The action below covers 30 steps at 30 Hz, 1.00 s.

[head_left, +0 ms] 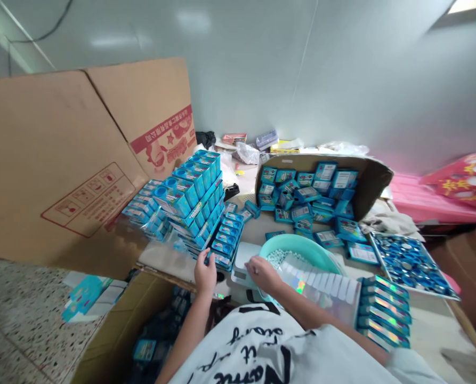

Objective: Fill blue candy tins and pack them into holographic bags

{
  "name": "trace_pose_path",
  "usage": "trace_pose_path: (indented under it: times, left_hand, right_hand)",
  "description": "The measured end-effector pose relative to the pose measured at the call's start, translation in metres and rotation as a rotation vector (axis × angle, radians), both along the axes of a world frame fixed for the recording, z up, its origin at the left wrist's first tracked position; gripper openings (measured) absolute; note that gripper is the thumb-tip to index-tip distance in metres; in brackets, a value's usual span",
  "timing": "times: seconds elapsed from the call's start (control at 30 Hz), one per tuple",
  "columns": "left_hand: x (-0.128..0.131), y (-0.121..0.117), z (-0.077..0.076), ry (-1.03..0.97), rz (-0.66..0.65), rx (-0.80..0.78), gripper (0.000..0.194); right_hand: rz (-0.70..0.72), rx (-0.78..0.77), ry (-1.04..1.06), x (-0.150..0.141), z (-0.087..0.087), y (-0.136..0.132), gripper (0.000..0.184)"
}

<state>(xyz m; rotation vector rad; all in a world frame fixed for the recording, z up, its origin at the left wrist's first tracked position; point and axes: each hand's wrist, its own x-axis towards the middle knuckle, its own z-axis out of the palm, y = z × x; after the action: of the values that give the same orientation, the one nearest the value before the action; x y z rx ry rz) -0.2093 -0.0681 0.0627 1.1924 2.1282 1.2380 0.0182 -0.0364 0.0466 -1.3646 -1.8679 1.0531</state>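
Observation:
My left hand (206, 273) is at the near left corner of a display tray (233, 256) of small blue boxes (226, 238). Its thumb and forefinger are slightly apart, with nothing visible between them; whether they touch the tray is unclear. My right hand (264, 273) is closed, fingertips pinched together above a flat white device like a small scale (242, 257). What the pinch holds, if anything, is too small to see. Just right of it stands a teal basin (329, 257) with white pellets (283, 257). A shiny sheet with a row of white strips (321, 282) lies across the basin's near side.
Filled trays of blue boxes (193, 197) are stacked at left, before a large cardboard carton (81, 154). Loose blue boxes (301, 197) lie in an opened carton behind the basin. At right are upright blue packs (384, 312) and a white tray of blue round items (411, 264).

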Motion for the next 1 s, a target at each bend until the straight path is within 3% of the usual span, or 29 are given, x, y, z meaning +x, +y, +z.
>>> trace_pose_path:
  times: [0.17,0.23,0.3,0.47,0.67,0.77,0.87,0.93,1.0]
  left_hand:
    - [-0.002,-0.034,-0.003,-0.119,0.019,0.013,0.039]
    - [0.002,-0.052,-0.002,-0.16,0.001,0.019,0.038]
    - [0.008,-0.066,-0.001,-0.107,-0.065,0.017,0.035]
    - [0.039,-0.078,-0.003,0.194,-0.38,0.032,0.025]
    - [0.08,-0.07,0.006,0.212,-0.474,0.077,0.027]
    - [0.097,-0.053,0.031,0.215,-0.607,0.144,0.02]
    - [0.116,-0.028,0.073,0.256,-0.808,0.253,0.014]
    - [0.13,-0.012,0.105,0.339,-0.907,0.391,0.019]
    - [0.142,0.002,0.134,0.416,-0.916,0.463,0.04]
  right_hand:
    - [-0.3,0.083,-0.325,0.126,0.015,-0.007,0.012]
    - [-0.357,0.025,-0.613,0.172,0.013,-0.02,0.033]
    - [-0.326,-0.067,-0.861,0.204,0.01,-0.032,0.053]
    - [-0.319,-0.176,-0.872,0.229,0.008,-0.047,0.064]
    - [-0.389,-0.323,-0.685,0.236,0.028,-0.056,0.05]
    - [-0.325,-0.295,-0.556,0.235,0.06,-0.057,0.036]
    - [-0.212,-0.191,-0.399,0.227,0.111,-0.053,0.031]
    - [-0.091,-0.089,-0.253,0.221,0.148,-0.052,0.028]
    - [-0.018,-0.004,-0.16,0.216,0.179,-0.053,0.024]
